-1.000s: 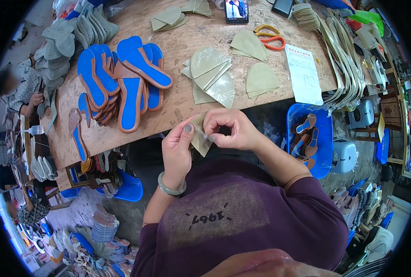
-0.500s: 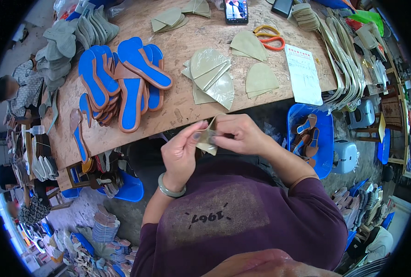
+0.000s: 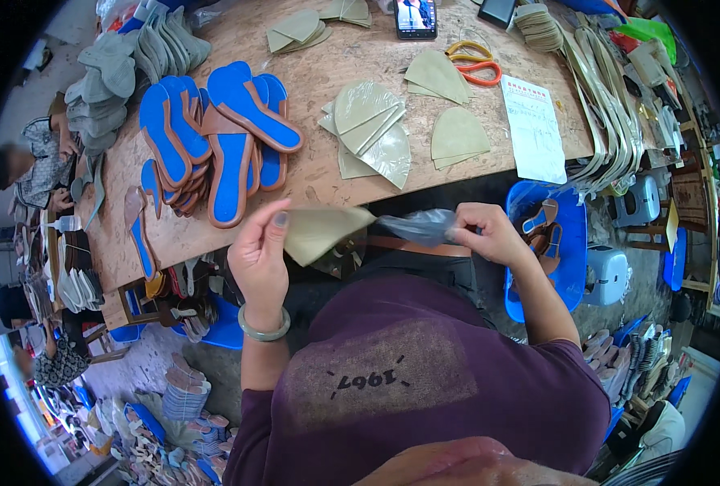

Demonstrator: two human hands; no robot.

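Between thumb and fingers, my left hand (image 3: 261, 253) pinches a beige shoe-upper piece (image 3: 321, 232) just off the table's near edge. My right hand (image 3: 489, 232) grips a clear plastic film (image 3: 421, 227), drawn out taut and crumpled. The film's other end meets the right corner of the beige piece. More beige pieces under shiny film (image 3: 371, 121) lie fanned on the table in front of me. Two small stacks of half-oval beige pieces, a right stack (image 3: 458, 136) and a farther stack (image 3: 439, 74), lie beyond.
Blue-topped insoles with brown edges (image 3: 232, 174) are piled at the table's left. Scissors with orange and yellow handles (image 3: 481, 73), a phone (image 3: 416, 18) and a paper sheet (image 3: 533, 130) lie farther back. A blue bin (image 3: 568, 275) of shoe parts stands right. Another person (image 3: 40, 162) sits at far left.
My hands have moved apart, the left one leftward and the right one rightward. The plastic film is now pulled out from the beige piece, which had been folded between both hands.
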